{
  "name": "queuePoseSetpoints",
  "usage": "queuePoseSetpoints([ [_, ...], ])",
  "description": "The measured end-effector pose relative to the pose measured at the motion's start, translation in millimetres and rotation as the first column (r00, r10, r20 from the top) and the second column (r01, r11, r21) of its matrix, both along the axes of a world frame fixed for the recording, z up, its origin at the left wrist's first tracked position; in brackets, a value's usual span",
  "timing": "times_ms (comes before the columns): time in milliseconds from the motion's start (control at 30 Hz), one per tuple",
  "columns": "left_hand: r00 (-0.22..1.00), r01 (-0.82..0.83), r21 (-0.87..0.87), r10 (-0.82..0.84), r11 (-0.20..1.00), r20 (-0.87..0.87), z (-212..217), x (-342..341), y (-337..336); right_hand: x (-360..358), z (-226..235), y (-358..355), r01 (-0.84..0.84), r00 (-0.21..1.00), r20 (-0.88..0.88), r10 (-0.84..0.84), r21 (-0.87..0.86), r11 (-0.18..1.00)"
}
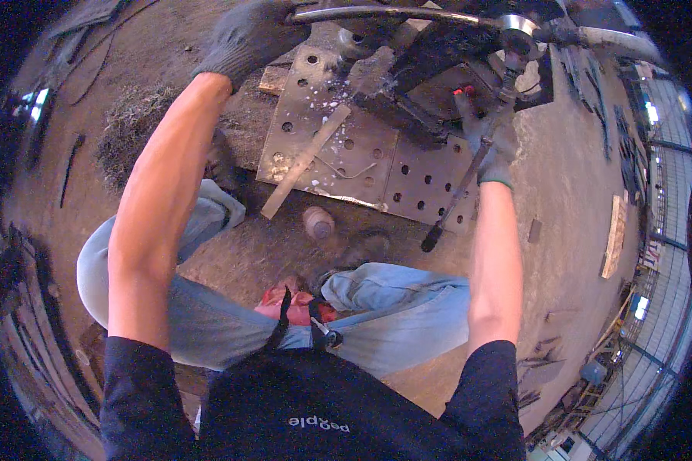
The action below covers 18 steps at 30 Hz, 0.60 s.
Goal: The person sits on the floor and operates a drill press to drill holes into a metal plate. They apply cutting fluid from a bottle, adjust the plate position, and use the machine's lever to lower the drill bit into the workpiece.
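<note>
The gloved left hand point(250, 38) wraps its fingers around a curved metal bar point(377, 13) at the top. The gloved right hand point(490, 146) grips a long dark rod point(457, 196) — slanting down over a holed steel plate point(323, 146) on the dirt floor point(561, 177), beside a dark machine block point(438, 54).

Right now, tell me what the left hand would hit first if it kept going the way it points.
The gloved left hand points up the frame and already grips the curved metal bar. Past that lies dark machinery, though depth is hard to judge.
</note>
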State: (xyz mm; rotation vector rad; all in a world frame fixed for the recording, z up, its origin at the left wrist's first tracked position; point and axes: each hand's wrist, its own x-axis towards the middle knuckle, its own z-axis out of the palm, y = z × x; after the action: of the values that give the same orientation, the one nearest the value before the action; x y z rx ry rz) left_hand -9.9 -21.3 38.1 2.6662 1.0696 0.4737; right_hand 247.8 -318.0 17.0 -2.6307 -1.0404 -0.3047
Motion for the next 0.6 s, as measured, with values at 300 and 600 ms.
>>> queuePoseSetpoints([
  [300, 0.986, 0.141, 0.092, -0.131, 0.986, -0.108, 55, -4, 23, -4, 21, -8, 0.129, 0.964, -0.22, -0.152, -0.116, 0.985],
  [600, 0.944, 0.328, 0.724, -0.23, 0.606, -0.235, 197, -33, 1, -24, 24, -171, 0.076, 0.957, -0.283, -0.067, 0.022, 0.997],
])
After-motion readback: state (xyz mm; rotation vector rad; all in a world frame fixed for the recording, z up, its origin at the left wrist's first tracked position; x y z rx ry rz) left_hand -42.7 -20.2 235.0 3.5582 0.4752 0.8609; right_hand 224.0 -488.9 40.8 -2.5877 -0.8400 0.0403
